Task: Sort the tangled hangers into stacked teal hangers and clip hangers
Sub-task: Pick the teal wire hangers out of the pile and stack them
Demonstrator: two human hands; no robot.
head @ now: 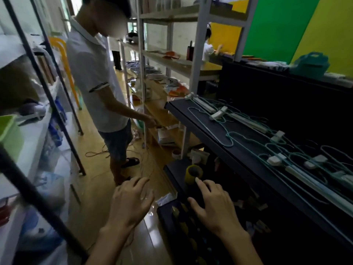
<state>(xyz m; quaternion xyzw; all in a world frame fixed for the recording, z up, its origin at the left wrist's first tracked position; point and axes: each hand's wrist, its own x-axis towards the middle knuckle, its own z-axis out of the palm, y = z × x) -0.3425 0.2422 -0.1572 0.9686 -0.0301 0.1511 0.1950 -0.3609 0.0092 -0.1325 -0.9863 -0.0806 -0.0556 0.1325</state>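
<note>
Shelving crowds both sides of a narrow aisle with a wooden floor [95,188], and we look down it with nothing yet in our grasp. Nearest us, our left hand [129,203] hangs over the floor with its fingers [141,181] spread and relaxed, holding nothing; our right hand [214,205] hovers beside it over the lower shelf [172,222], fingers likewise loose and empty, forefinger stretched toward a yellow tape roll [193,174]. Neither touches a hanger. Above and to the right, on the dark surface [191,115], lie the hangers [267,146]: thin teal hangers [227,138] and clip hangers [217,114] with pale clips, laced through one another in one long sprawl running away from us. We see no separate stack of either kind, so we judge the sorting barely begun, if at all; the whole tangle remains to be pulled apart and piled. Farther off a person [95,73] in a white shirt stands at the next shelves.
</note>
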